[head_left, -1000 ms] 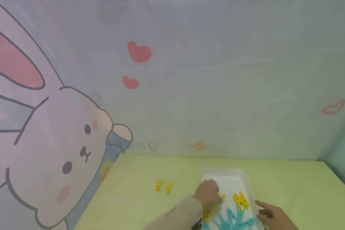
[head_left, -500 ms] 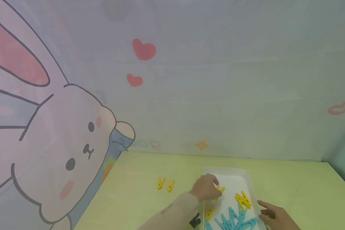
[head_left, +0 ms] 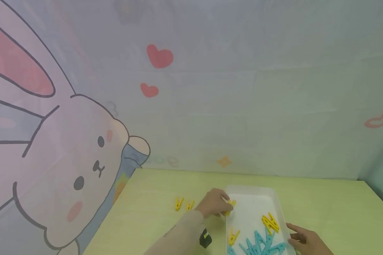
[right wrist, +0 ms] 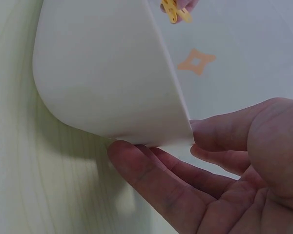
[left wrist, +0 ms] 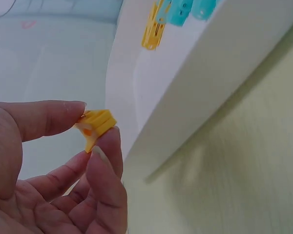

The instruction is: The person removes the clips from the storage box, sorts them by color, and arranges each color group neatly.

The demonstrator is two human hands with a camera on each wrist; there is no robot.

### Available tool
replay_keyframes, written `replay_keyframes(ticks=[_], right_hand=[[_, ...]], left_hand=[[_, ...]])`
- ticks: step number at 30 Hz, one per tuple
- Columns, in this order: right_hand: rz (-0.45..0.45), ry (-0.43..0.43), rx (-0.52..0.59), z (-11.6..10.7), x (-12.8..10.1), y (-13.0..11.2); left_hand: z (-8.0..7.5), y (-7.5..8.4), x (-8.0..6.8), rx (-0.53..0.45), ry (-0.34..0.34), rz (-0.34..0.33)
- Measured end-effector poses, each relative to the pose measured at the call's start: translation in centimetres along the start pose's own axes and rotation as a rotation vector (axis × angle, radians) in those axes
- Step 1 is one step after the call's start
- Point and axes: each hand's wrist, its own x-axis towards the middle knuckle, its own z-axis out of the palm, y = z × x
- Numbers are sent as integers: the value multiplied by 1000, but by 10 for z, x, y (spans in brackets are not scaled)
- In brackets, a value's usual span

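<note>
A curtain printed with a rabbit and red hearts hangs behind a pale green worktop. On the worktop sits a white tray, and inside it lie a heap of blue pegs, a pair of yellow pegs near its right wall and a single yellow peg by its left wall. The right hand rests at the tray's near right corner — in the right wrist view its fingers are straight and slightly spread, touching the tray's outer wall without curling round it. The left hand is at the tray's far left edge, over the rim, and its thumb and fingertips pinch a small yellow peg — held in the air just beside the tray wall, clear of the worktop. To the left of that hand, two more yellow pegs lie side by side on the worktop, apart from the tray.
</note>
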Motion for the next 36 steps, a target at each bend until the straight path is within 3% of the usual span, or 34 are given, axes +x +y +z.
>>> replay_keyframes(ticks=[15, 26, 36], right_hand=[[-3, -3, -2, 3, 1, 1], [-51, -7, -23, -2, 0, -1], [-36, 6, -2, -3, 1, -2]], left_hand=[[-51, -32, -12, -58, 70, -27], [-81, -59, -16, -81, 142, -110], [-108, -85, -19, -77, 248, -181]])
